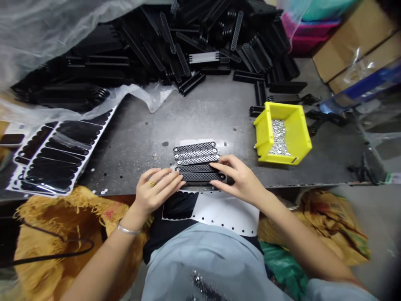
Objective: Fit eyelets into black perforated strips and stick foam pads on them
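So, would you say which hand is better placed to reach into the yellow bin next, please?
The right hand, probably: it rests on the black mesh strips at their end nearest the yellow bin, while the left hand is farther away.

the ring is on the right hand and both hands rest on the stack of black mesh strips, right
No, the ring is on the left hand, not the right hand, as the head view shows. Both hands do rest on the stack of black mesh strips.
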The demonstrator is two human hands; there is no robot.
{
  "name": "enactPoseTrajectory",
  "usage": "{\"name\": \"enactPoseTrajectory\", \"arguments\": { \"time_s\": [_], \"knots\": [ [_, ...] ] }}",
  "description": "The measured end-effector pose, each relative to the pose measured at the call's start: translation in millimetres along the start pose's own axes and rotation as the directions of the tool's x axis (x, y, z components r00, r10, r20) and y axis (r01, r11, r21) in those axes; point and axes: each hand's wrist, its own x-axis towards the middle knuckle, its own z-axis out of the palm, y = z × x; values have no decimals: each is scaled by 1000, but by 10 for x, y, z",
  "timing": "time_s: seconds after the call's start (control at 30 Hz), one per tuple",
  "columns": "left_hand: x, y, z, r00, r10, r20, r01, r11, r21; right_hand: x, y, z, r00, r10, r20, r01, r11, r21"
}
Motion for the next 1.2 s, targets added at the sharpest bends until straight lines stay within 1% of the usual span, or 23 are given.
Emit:
{"name": "enactPoseTrajectory", "arguments": {
  "time_s": [0.13,0.2,0.27,0.3,0.33,0.37,0.4,0.43,0.47,0.5,0.57,0.63,0.67,0.7,0.77,0.83,0.87,0.9,0.93,1.0,1.1,1.17,1.2],
  "knots": [
    [2,-4,35,999,45,6,-44,998,-37,-73,-5,133,998,-18,-55,18,1000,2],
    [8,31,54,1000,-14,11,15,996,-91,-119,0,184,996,-13,-83,13,1000,-1],
    [-1,112,59,986,-167,21,168,977,-128,-180,-4,193,993,16,-118,-17,1000,-6],
    [-15,172,52,958,-286,25,287,948,-136,-219,-17,179,990,35,-139,-37,999,-10],
    [-37,242,38,908,-416,39,417,898,-140,-263,-41,154,985,53,-167,-56,998,-15],
    [-64,320,18,843,-532,74,537,833,-136,-312,-79,122,977,67,-204,-71,997,-15],
    [-95,399,-7,776,-618,127,630,767,-118,-362,-130,90,966,76,-245,-80,997,-8],
    [-125,476,-35,720,-667,192,690,718,-90,-411,-193,63,955,84,-285,-84,996,12],
    [-152,546,-64,685,-684,251,716,696,-57,-455,-265,48,946,90,-313,-81,996,42],
    [-171,606,-94,671,-682,291,719,694,-33,-490,-341,49,942,91,-323,-69,995,78],
    [-186,696,-151,677,-669,307,715,696,-62,-525,-482,108,959,59,-278,-23,991,133],
    [-177,757,-206,675,-659,332,732,655,-190,-511,-582,228,983,0,-186,29,988,153],
    [-171,782,-234,659,-653,372,750,604,-269,-492,-614,296,989,-25,-143,48,986,157],
    [-169,808,-263,630,-650,425,776,528,-344,-469,-635,360,994,-41,-104,58,985,162],
    [-178,859,-320,542,-669,509,828,320,-461,-427,-666,445,998,-56,-33,62,982,181],
    [-187,903,-370,436,-744,506,820,98,-563,-408,-706,448,998,-50,32,42,973,228],
    [-180,920,-387,395,-773,497,790,9,-613,-406,-736,419,998,-29,49,15,964,265],
    [-159,933,-397,368,-783,502,758,-59,-650,-405,-771,377,999,-1,48,-14,952,304],
    [-123,943,-399,358,-772,525,739,-109,-664,-401,-807,327,999,27,28,-35,941,336],
    [-10,955,-376,351,-731,585,753,-151,-640,-373,-864,236,997,49,-57,-28,945,326],
    [188,956,-297,303,-749,589,790,-148,-595,-289,-879,192,981,25,-191,-7,996,93],
    [271,948,-239,292,-761,579,782,-158,-603,-248,-861,225,969,29,-246,-43,998,-51],
    [287,945,-213,290,-756,586,782,-165,-600,-242,-856,245,964,30,-264,-54,995,-85]
  ]
}}
